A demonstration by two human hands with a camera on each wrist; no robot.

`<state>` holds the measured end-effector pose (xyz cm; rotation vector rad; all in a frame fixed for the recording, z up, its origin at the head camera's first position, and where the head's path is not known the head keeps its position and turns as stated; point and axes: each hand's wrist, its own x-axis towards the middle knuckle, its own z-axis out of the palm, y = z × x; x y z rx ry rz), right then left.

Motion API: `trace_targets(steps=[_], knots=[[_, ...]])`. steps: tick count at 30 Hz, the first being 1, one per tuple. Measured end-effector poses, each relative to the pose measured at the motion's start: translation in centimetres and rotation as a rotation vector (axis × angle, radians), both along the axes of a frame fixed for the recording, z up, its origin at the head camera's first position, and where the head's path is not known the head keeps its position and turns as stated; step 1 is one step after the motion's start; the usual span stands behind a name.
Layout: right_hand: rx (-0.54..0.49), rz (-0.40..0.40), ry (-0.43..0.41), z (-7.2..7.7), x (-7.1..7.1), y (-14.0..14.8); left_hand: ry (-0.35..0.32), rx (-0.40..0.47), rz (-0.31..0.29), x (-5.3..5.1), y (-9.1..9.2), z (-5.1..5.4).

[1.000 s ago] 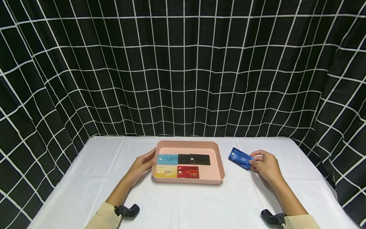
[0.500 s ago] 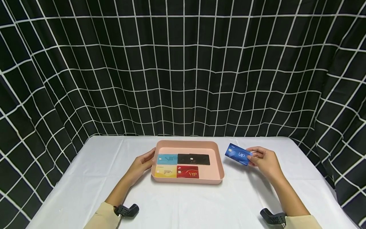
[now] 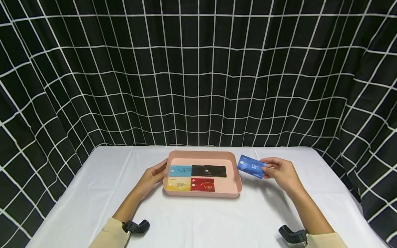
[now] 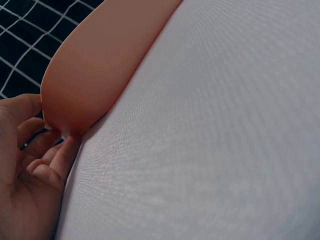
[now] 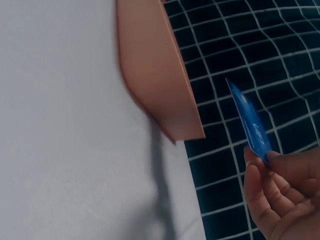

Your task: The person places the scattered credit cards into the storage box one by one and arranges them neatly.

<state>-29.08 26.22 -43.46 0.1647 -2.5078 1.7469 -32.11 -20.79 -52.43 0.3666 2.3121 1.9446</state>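
Observation:
A blue VIP card with a chip is pinched by my right hand between thumb and fingers. It is raised over the cloth, tilted, its left end close to the right wall of a pink tray. In the right wrist view the card shows nearly edge-on. My left hand holds the tray's left side; in the left wrist view its fingers bend against the tray's corner. Inside the tray lie a light blue card, overlapping black cards, a yellow card and a red card.
A white cloth covers the table. Behind and on both sides hangs a black curtain with a white grid. Black wrist devices are worn at both cuffs.
The right hand has lifted the blue card off the cloth and moved it left, closer to the tray. The left hand stays at the tray's left side.

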Motion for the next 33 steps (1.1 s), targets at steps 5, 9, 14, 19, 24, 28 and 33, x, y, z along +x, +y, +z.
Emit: trace_targets(steps=[5, 9, 14, 19, 24, 28, 33], knots=[[-0.004, 0.024, -0.007, 0.4, 0.2, -0.8, -0.002, -0.001, 0.002, -0.1, 0.0, 0.1], [-0.028, 0.05, -0.004, 0.0, 0.1, -1.2, -0.001, -0.004, 0.007, -0.2, 0.1, 0.3], [-0.042, 0.083, -0.014, -0.6, 0.0, -1.7, -0.006, 0.006, 0.001, -0.3, 0.1, 0.1], [-0.037, 0.103, -0.017, -0.8, 0.1, -2.4, -0.015, 0.0, 0.007, -0.3, 0.0, 0.0], [-0.032, 0.133, -0.028, -0.6, 0.1, -3.2, -0.007, 0.0, 0.005, -0.2, 0.0, 0.0], [-0.011, 0.147, -0.042, -0.5, 0.0, -3.8, -0.004, 0.004, 0.001, -0.2, 0.1, 0.0], [-0.016, 0.171, -0.053, -0.4, -0.2, -4.6, -0.002, 0.012, 0.002, 0.0, 0.1, 0.1]])
